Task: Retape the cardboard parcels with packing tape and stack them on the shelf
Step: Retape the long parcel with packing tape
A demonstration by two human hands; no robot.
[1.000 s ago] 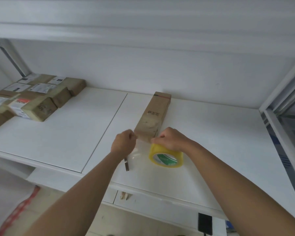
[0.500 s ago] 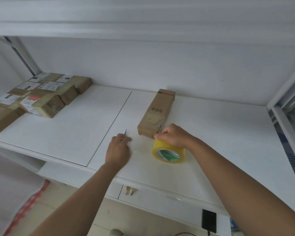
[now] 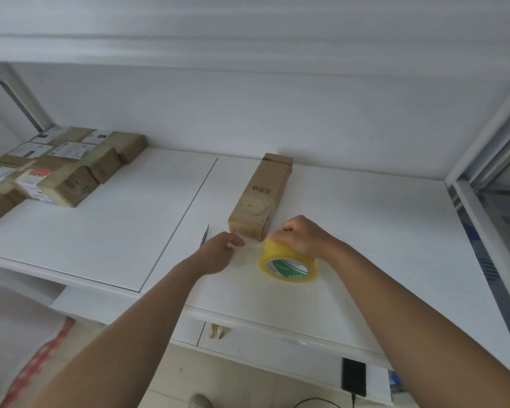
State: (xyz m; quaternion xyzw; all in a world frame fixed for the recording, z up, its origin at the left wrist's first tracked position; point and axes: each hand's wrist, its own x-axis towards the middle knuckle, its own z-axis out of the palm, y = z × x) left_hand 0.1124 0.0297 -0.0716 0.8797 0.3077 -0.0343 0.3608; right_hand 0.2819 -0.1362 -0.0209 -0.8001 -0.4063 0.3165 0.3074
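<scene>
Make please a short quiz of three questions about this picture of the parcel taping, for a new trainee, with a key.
1. True or false: the right hand grips the yellow tape roll from above.
2. Where does the long cardboard parcel lie?
A. on the stack of parcels at the far left
B. alone on the white shelf, just beyond the two hands
C. on the floor under the shelf
3. Fill in: the thin blade sticks out past the ___ hand.

Key
1. True.
2. B. The parcel stack sits apart, at the left.
3. Left: the blade shows beyond the left hand, whose grip on the tool is hidden.
</scene>
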